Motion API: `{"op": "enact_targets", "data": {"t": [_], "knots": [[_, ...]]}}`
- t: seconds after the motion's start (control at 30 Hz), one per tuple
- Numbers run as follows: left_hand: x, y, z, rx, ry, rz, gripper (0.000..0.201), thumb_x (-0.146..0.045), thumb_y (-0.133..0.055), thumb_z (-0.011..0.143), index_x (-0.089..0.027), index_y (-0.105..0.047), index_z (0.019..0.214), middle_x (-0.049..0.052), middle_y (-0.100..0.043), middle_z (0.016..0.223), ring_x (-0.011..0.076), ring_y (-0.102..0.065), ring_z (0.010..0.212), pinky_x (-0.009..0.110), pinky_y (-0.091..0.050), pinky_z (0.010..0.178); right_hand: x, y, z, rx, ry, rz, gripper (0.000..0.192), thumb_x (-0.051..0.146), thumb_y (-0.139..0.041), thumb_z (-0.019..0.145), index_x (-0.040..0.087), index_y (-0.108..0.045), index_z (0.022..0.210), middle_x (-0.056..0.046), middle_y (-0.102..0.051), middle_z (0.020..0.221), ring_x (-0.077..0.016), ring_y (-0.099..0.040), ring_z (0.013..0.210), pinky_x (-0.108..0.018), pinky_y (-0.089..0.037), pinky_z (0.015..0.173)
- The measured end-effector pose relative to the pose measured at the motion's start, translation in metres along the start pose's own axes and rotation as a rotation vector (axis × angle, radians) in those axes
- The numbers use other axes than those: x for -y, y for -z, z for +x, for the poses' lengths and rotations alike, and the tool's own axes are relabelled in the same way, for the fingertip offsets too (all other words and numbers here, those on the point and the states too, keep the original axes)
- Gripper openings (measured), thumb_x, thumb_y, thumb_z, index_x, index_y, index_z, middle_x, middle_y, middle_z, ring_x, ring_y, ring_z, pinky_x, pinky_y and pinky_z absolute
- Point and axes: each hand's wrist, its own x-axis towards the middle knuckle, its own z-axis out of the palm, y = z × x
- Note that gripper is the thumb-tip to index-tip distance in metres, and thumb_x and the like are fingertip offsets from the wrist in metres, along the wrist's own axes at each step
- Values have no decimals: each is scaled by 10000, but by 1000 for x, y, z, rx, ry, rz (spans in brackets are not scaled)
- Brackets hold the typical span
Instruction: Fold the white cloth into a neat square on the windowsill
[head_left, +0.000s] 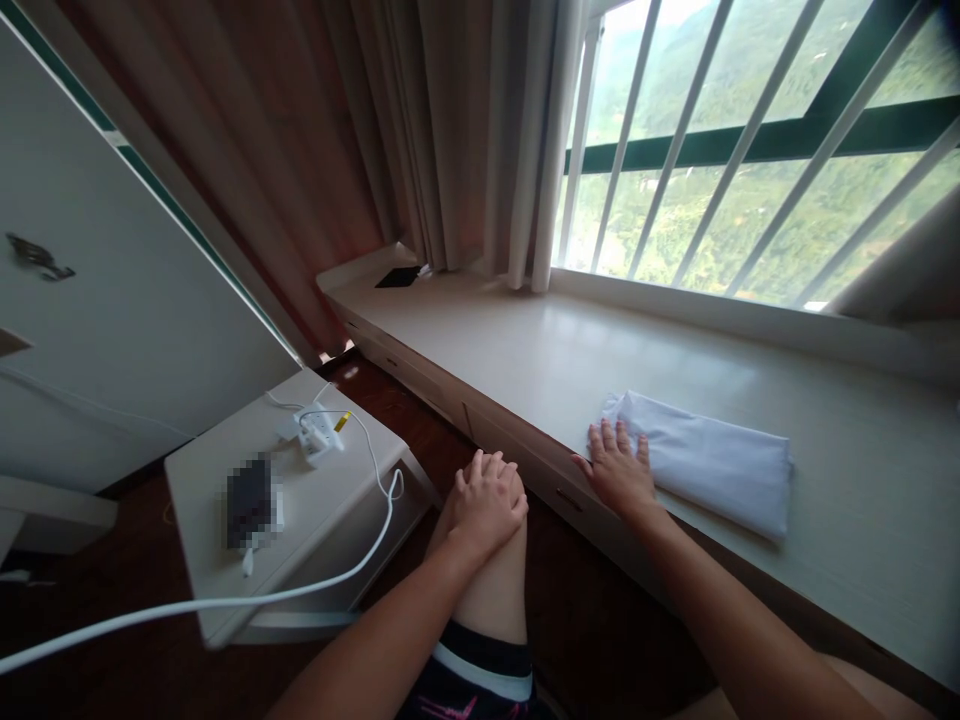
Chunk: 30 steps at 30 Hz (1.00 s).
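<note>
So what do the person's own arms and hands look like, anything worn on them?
Both arms are bare from as far up as the view shows down to the fingers: no sleeves, gloves, watch or bands. The left hand and right hand show no rings that I can make out. The only clothing in view is dark shorts with a white stripe at the bottom edge.
</note>
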Motion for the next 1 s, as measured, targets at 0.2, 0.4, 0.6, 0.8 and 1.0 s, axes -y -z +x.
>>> {"op": "enact_targets", "data": {"t": [0.2,0.4,0.6,0.8,1.0], "knots": [[-8,-3,6,-18,-5,-4,567,-469,-555,921,-308,-578,1464,62,-455,1640,372,-282,1554,658,-340,1197,1,-1,5,38,-2,62,780,622,-193,1059,138,-301,1661,-123,-140,1746,-358,-77,1636,-658,-16,1297],[-14,-9,16,-41,-42,1,493,-437,-532,937,-314,-632,1404,59,-511,1599,375,-322,1538,661,-345,1177,-31,26,-20,-43,-16,150,790,646,-291,1046,218,-159,1697,-65,-32,1757,-304,-5,1654,-649,53,1305],[-46,-18,50,-66,-156,9,495,-366,-524,947,-305,-610,1431,68,-456,1640,354,-323,1559,682,-295,1219,-94,33,-65,-59,-302,98,853,659,-237,1049,90,-184,1683,-134,10,1748,-316,3,1653,-597,-21,1329],[-110,-33,112,-68,-543,-27,671,-447,-451,1022,-352,-271,1662,-8,-132,1766,272,-13,1657,623,-178,1309,-129,24,-84,-29,-476,99,936,696,-259,1031,8,-196,1662,-204,17,1732,-379,-26,1642,-613,-75,1322],[-121,-62,145,148,-525,48,711,-510,-386,1046,-294,-157,1683,65,-154,1751,292,-122,1646,720,-136,1270,-139,20,-91,94,-555,180,925,704,-271,1031,52,-153,1676,-159,-3,1738,-350,-50,1646,-622,-81,1323]]}}
